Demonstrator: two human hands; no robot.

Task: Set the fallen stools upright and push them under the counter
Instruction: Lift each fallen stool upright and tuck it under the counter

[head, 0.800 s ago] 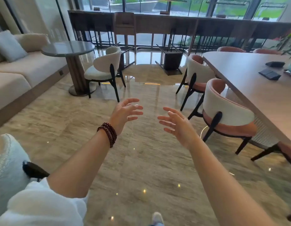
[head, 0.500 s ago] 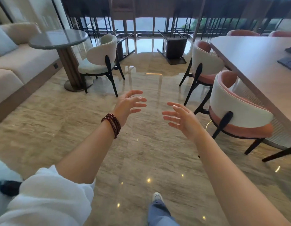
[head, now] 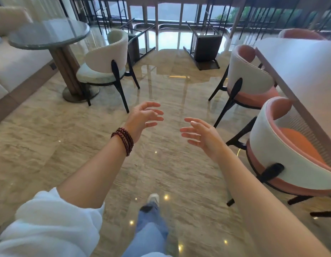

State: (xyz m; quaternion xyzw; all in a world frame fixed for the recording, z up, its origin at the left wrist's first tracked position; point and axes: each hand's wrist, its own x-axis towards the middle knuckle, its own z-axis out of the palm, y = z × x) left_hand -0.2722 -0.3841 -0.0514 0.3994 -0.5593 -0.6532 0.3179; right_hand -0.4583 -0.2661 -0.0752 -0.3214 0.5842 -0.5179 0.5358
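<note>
Glossy floor [head: 170, 173] ahead, left hand [head: 142, 117] and right hand [head: 202, 135] spread empty; stool [head: 205, 47] at 1 o'clock looks rigid, weighty, so I would grip its leg frame.

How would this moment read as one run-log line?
left hand: open, empty; right hand: open, empty; left stool: fallen, untouched; right stool: fallen, untouched

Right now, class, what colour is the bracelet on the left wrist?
The bracelet is dark red, seen best in the head view.
</note>
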